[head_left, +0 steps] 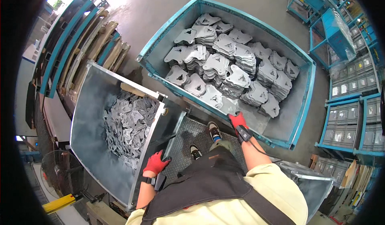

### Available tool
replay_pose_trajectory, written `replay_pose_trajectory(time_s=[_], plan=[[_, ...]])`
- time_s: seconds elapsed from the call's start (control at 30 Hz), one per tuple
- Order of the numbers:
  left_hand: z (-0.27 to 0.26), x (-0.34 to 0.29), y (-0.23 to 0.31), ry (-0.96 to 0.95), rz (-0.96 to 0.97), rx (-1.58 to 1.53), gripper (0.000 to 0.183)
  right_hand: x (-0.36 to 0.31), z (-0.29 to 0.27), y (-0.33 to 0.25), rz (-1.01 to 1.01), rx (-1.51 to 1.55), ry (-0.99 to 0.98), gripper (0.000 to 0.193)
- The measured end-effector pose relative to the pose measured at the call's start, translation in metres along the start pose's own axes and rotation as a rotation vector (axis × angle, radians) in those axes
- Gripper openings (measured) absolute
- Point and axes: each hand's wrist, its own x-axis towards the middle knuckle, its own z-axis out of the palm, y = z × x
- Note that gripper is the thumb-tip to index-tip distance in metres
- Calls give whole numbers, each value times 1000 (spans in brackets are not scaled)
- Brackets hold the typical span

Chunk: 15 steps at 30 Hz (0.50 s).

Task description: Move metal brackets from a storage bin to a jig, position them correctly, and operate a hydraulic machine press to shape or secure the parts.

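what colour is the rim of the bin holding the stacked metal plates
The rim is teal blue; it shows best in the head view.

Far and to my right: blue-rimmed bin, flat cut-out metal plates in stacked rows on its bottom, bare patch nearest me. Left: grey bin, small metal pieces heaped loose. Between: tread-plate flooring, my shoes on it.
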Motion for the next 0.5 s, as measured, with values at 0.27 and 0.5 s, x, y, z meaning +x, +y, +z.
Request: replay_pose_trajectory(time_s=[0.27,0.5], plan=[[23,47,60,-105,-95,-197,73,138,34,-68,101,39,-15,89],[26,92,93,-105,-166,-316,66,243,96,-46,217,70,-114,86]])
